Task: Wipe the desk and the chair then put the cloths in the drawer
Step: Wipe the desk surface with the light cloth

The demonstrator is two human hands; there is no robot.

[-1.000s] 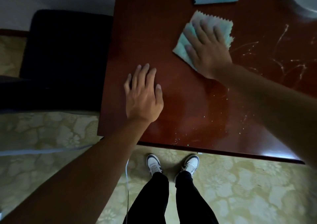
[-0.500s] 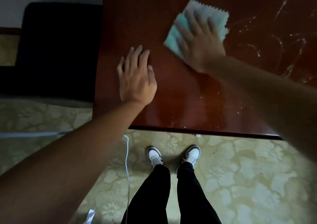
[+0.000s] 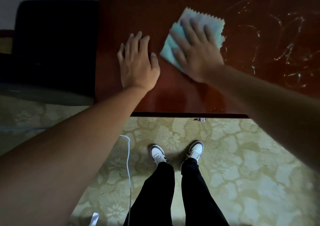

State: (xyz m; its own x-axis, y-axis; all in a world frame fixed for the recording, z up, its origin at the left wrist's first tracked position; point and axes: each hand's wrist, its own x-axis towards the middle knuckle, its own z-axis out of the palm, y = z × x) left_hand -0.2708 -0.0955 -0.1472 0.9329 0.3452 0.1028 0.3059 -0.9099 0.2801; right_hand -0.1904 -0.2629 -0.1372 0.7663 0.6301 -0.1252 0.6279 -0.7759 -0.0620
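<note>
right hand [image 3: 197,52] blurred, cloth [image 3: 210,22] half hidden — desk [image 3: 181,96] cropped

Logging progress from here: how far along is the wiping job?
Early. Done: nothing clearly; the desk near its front edge looks smooth. In hand: the right hand presses the cloth flat, blurred mid-wipe; the left hand rests open. Left: the streaks at right, the chair, then stowing the cloths; no drawer shows.

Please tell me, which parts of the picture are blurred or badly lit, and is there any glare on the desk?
Head view: the right hand and the cloth under it are motion-blurred; the left hand is sharp; the chair is nearly black in shadow; the desk shows a soft sheen near its front edge.
</note>
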